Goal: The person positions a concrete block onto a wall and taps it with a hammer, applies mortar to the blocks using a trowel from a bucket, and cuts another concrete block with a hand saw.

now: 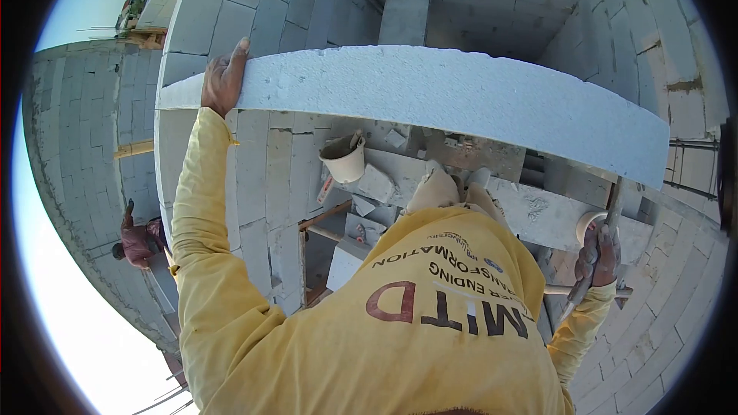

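We see a long white aerated-concrete block (430,88) sweeping across the upper half of the frame, from the left of centre to the right edge, its line bowed by the lens. It lies beneath our left hand (223,83) at its left end, while our right hand (600,257) sits below its right end, towards the lower right. Our hands are well apart. The left one rests over the block, thumb spread away from the bent fingers; we cannot tell how firmly it grips. The right one is closed around a long grey tool (615,201), held at a slant, its upper end near the block's lower edge; whether they touch is unclear. Just beside that hand is a pale ring-shaped object (590,226).

Below the block, near the centre, we find a white bucket (344,165) and a pale platform (538,219). Our yellow shirt (453,277) fills the lower middle. Grey block walls (238,0) rise at the upper left, and a co-worker in a maroon top (144,244) appears at the far left.
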A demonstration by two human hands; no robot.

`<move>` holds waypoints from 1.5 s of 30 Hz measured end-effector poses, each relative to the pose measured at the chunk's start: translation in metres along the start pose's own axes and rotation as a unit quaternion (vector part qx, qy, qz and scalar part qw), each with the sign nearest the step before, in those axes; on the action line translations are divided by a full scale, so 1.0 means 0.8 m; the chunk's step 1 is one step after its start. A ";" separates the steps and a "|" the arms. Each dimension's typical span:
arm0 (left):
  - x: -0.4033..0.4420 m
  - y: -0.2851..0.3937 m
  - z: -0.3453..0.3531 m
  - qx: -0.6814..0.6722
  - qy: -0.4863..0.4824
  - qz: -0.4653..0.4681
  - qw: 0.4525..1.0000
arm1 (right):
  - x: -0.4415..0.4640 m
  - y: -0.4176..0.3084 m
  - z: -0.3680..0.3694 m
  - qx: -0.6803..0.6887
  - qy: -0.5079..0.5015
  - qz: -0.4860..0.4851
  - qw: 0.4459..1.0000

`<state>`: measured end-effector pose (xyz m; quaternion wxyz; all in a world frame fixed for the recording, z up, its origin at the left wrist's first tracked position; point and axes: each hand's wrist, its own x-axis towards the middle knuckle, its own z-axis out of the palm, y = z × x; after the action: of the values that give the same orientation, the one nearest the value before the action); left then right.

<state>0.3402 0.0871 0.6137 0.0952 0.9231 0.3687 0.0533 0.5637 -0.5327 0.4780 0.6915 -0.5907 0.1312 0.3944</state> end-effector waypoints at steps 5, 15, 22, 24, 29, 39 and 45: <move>0.001 -0.005 0.002 -0.040 0.004 -0.014 0.999 | 0.009 0.002 -0.085 0.196 0.016 -0.076 0.977; 0.002 -0.023 0.010 0.019 0.035 0.058 0.998 | 0.006 0.003 -0.007 -0.001 -0.016 -0.003 1.000; 0.001 -0.049 0.011 0.157 0.032 0.208 0.965 | 0.007 -0.010 -0.056 0.145 0.039 -0.057 0.987; 0.000 -0.056 0.014 0.169 0.042 0.227 0.958 | 0.019 -0.009 -0.104 0.223 0.019 -0.099 0.970; -0.006 -0.050 0.010 0.225 0.019 0.198 0.954 | 0.017 0.006 -0.016 0.046 0.052 -0.062 0.996; -0.002 -0.053 0.010 0.180 -0.011 0.187 0.966 | 0.015 0.009 -0.034 0.026 -0.044 -0.038 0.998; 0.000 -0.063 0.011 0.219 0.016 0.235 0.947 | 0.019 0.007 -0.080 0.161 -0.003 -0.051 0.986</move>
<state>0.3078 0.1214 0.5947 -0.1305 0.9807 0.1452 0.0074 0.5884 -0.5860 0.4469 0.7974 -0.4761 0.1608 0.3341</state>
